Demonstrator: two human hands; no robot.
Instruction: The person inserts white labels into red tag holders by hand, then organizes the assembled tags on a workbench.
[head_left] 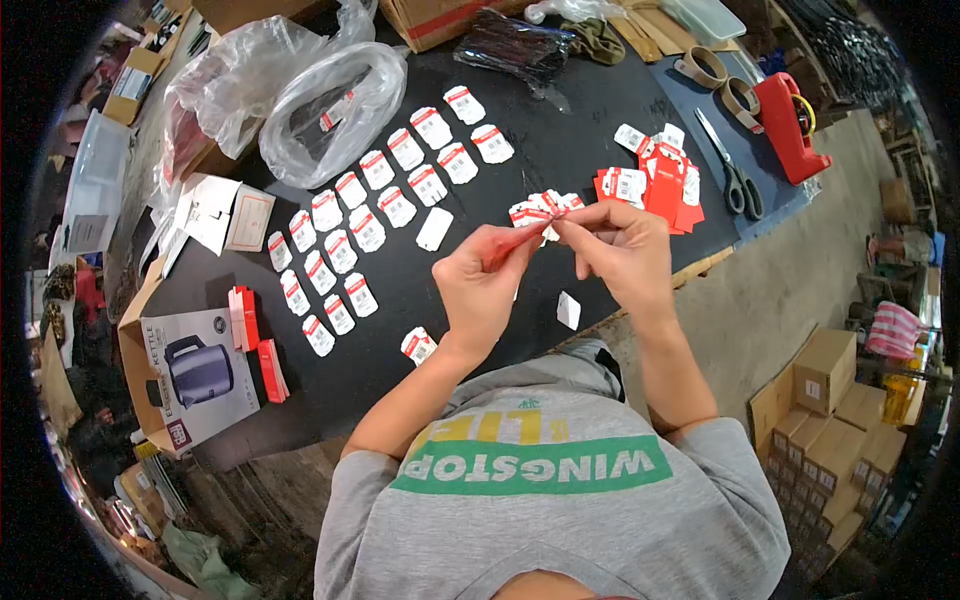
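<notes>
Left hand [474, 288]: I see a red piece [508, 243] pinched
Right hand [628, 256]: fingertips pinched at its tip
Tags [417, 346] behind left hand: forearm [425, 386] brush could scatter them

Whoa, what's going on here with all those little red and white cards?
A person in a grey shirt has a small red piece in the left hand, and the fingertips of the right hand meet at its end. I can't tell exactly what it is. Lots of cards lie in slanting rows on the black table. A bigger red-and-white pile sits to the right, near the scissors.
</notes>
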